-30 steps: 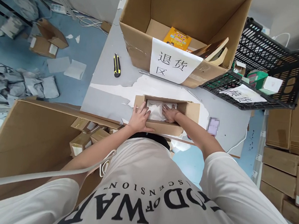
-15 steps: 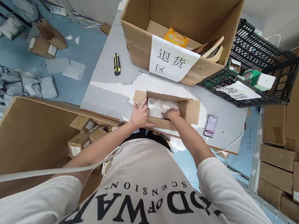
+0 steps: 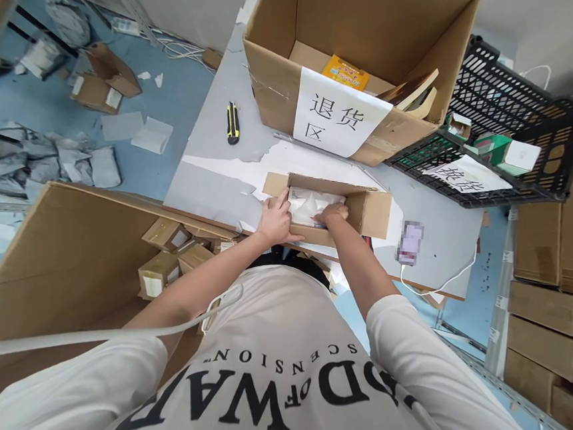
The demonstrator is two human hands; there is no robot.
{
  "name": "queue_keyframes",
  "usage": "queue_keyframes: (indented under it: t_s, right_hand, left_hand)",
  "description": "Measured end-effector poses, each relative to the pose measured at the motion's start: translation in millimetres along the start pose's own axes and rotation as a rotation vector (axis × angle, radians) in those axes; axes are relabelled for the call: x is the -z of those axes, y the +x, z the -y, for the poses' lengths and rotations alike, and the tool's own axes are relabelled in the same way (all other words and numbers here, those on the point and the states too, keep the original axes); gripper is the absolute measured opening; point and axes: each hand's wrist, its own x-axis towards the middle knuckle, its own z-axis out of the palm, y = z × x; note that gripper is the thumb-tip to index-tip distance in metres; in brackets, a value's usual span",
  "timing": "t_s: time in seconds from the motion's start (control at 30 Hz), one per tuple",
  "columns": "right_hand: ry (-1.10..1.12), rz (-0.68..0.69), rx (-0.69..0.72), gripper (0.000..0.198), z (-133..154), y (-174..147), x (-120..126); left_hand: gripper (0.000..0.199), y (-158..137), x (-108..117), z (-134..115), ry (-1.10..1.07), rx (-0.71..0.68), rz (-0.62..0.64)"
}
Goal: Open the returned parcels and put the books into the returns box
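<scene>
A small open cardboard box (image 3: 375,215) stands on the table near its front edge, its end flaps folded outward. In it lies a white plastic-wrapped package (image 3: 307,205), at the box's left part. My left hand (image 3: 274,221) grips the left end of the box, its fingers over the rim and the thumb along the near wall. My right hand (image 3: 334,214) reaches inside over the near wall, its curled fingers on the right part of the package. Its fingertips are partly hidden.
Behind stands a large carton (image 3: 273,80) with books in it, beside a black plastic crate (image 3: 526,115). A yellow-black utility knife (image 3: 233,123) and a phone (image 3: 410,242) on a white cable lie on the table (image 3: 205,168). A big open carton (image 3: 62,255) holds small boxes at lower left.
The view has shifted slightly, so the scene sits a little further right. Both hands stay at the small box, and the package looks flatter under the right hand.
</scene>
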Motion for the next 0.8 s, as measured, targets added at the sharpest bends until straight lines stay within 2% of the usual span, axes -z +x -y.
queue_keyframes:
  t_s: [0.1, 0.2, 0.37, 0.5, 0.57, 0.7, 0.8]
  right_hand:
    - [-0.082, -0.216, 0.223, 0.095, 3.8, 4.6, -2.6]
    - [0.007, -0.199, 0.261, 0.104, 1.7, 10.3, -3.4]
    - [0.131, -0.115, 0.165, 0.107, -0.9, 16.0, -2.2]
    - [0.209, -0.131, -0.024, 0.119, 0.9, 15.7, -4.5]
    - [0.271, -0.138, -0.065, 0.124, 1.0, 17.2, -4.3]
    - [0.408, -0.106, -0.111, 0.114, -1.9, 27.1, 4.1]
    - [0.422, -0.067, -0.125, 0.107, -4.7, 34.0, 10.5]
  left_hand:
    - [0.064, -0.2, -0.7, 2.0, -0.021, -0.020, -0.005]
    - [0.065, -0.3, -0.4, 2.2, -0.031, -0.014, -0.002]
    - [0.067, 0.4, 1.6, 0.0, -0.011, 0.019, 0.002]
    - [0.066, -0.1, 2.4, -1.0, -0.019, 0.024, -0.005]
    - [0.066, -0.3, 2.0, -0.7, -0.023, 0.016, -0.008]
    - [0.067, 0.4, 0.9, 0.9, -0.018, 0.001, -0.015]
    - [0.066, 1.9, 1.0, 1.4, -0.005, 0.006, -0.010]
